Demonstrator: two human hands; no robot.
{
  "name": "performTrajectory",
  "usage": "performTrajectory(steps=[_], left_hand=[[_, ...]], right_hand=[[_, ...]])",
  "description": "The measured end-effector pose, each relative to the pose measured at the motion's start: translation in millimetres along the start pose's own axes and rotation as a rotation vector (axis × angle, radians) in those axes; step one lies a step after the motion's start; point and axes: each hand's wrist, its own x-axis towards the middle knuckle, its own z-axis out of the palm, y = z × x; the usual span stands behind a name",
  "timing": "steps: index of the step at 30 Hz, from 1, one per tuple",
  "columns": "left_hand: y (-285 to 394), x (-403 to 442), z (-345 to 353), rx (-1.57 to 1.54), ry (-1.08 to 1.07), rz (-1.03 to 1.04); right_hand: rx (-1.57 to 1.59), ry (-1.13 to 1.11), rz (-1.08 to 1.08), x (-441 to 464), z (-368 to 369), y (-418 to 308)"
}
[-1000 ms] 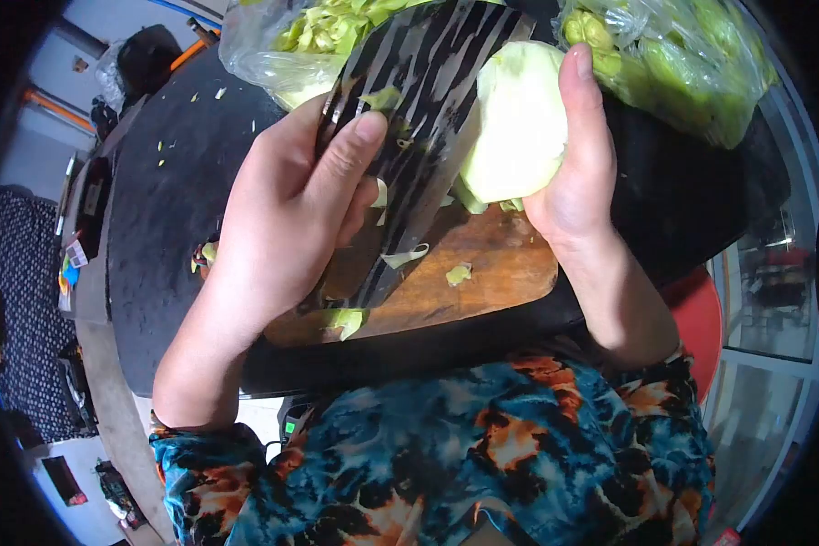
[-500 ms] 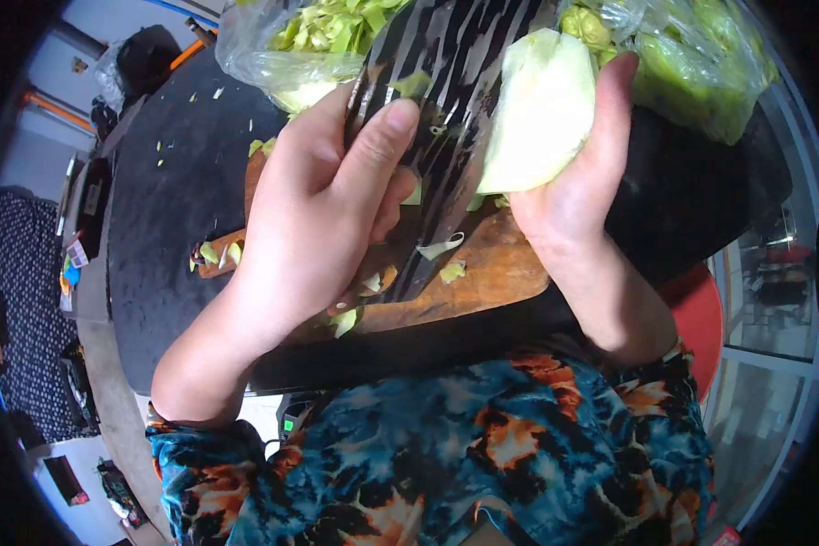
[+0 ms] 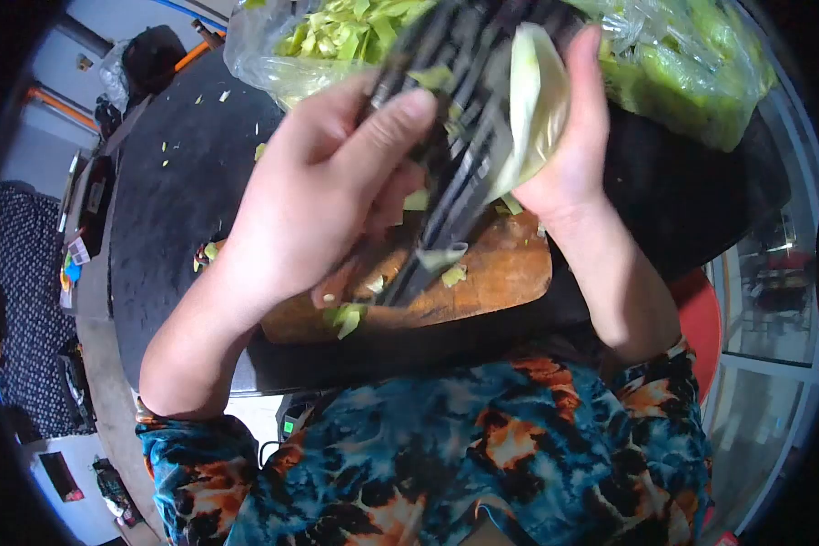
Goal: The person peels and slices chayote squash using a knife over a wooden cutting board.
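Several small scraps (image 3: pixel 165 147) dot the black table (image 3: pixel 164 273) left of the wooden board (image 3: pixel 505 273). Over the board's left part, the left hand (image 3: pixel 314 182) has its grip closed, thumb on top, around a broad, dark knife (image 3: pixel 460 164), blurred above the board. Beyond the board's left part sits a clear bag (image 3: pixel 273 73) of cut green pieces (image 3: pixel 355 32). Above the board's right part, the right hand (image 3: pixel 578 155) cups a pale vegetable (image 3: pixel 530 109), its grip partly curled around it; whether blade and vegetable touch, I cannot tell. Past the board's right end lies another bag (image 3: pixel 701 82).
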Motion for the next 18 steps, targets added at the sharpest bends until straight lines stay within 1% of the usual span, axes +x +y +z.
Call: performTrajectory(steps=[1, 3, 5, 6, 7, 9, 11, 12, 13, 15, 16, 18], left_hand=[[3, 0, 0, 0.011, -0.012, -0.114], [-3, 5, -4, 0.048, -0.015, -0.078], [-9, 14, -9, 0.079, 0.040, -0.079], [-12, 20, -13, 0.095, 0.066, -0.079], [-14, 25, -18, 0.056, 0.140, -0.121], [-24, 35, -35, -0.166, 0.188, -0.140], [-25, 33, -48, -0.227, 0.269, -0.146], [-24, 28, -59, -0.092, 0.250, -0.118], [-22, 25, -56, 0.086, 0.428, -0.045], [-26, 18, -63, 0.040, 0.478, 0.039], [-29, 14, -72, 0.082, 0.462, 0.082], [-34, 8, -77, 0.003, 0.538, 0.120]], right_hand=[[0.041, -0.058, 0.097, 2, -7, 1], [-0.036, 0.046, 0.101, 4, -9, 3], [-0.116, 0.144, 0.101, 9, -4, 5], [-0.106, 0.140, 0.084, 15, -5, 9], [-0.076, 0.153, 0.079, 15, 4, 8], [-0.113, 0.197, 0.088, 24, -5, 11], [-0.202, 0.201, 0.089, 32, -22, 12], [-0.219, 0.157, 0.105, 35, -29, 13], [-0.235, 0.113, 0.123, 37, -35, 13], [-0.340, 0.047, 0.116, 36, -39, 14], [-0.392, 0.011, 0.114, 35, -38, 14], [-0.401, -0.030, 0.135, 35, -37, 14]])
